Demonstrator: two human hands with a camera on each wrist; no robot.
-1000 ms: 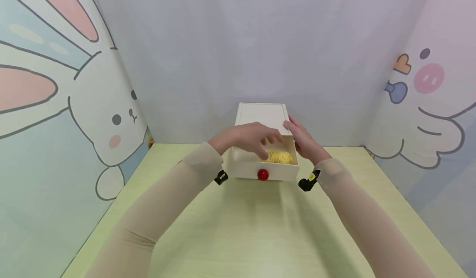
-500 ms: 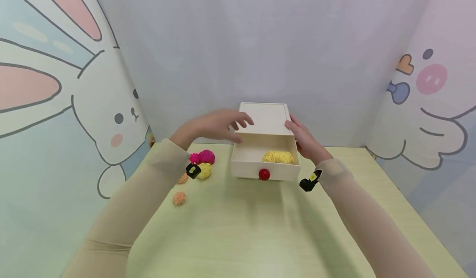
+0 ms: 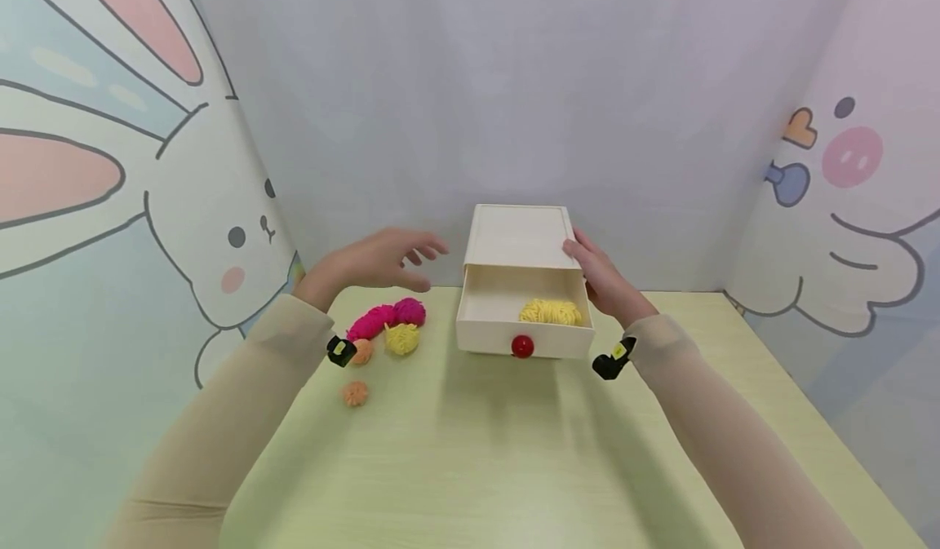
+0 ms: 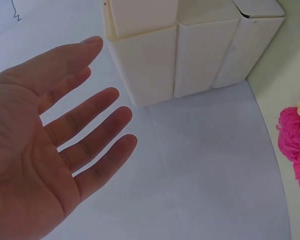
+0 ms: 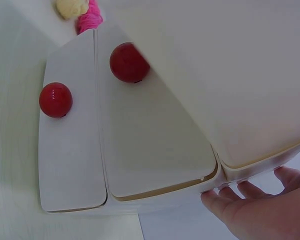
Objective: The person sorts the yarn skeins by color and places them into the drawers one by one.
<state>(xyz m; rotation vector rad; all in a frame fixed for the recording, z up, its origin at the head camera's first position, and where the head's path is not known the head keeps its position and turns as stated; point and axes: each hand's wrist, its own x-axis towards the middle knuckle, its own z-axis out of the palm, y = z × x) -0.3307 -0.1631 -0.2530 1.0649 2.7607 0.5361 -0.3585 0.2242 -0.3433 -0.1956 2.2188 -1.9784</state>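
Nearest us, a peach yarn ball [image 3: 356, 394] sits on the counter [image 3: 470, 467], pink yarn [image 3: 370, 322] farther back. We see a yellow skein [image 3: 551, 312] in the pulled-out drawer [image 3: 485, 335] of the white box [image 3: 517, 235]; the right hand [image 3: 605, 284] rests uncurled fingers against the box's right side, and the left hand [image 3: 378, 259] (loose, holding nothing) hangs midair to the left.

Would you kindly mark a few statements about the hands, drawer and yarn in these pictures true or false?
1. The pulled-out drawer holds yellow yarn. True.
2. The right hand touches the white cabinet. True.
3. The left hand grips the white cabinet. False: the left hand holds nothing.
4. The pink yarn is in the drawer. False: the pink yarn lies on the table.
5. A yellow ball lies outside the drawer. True.
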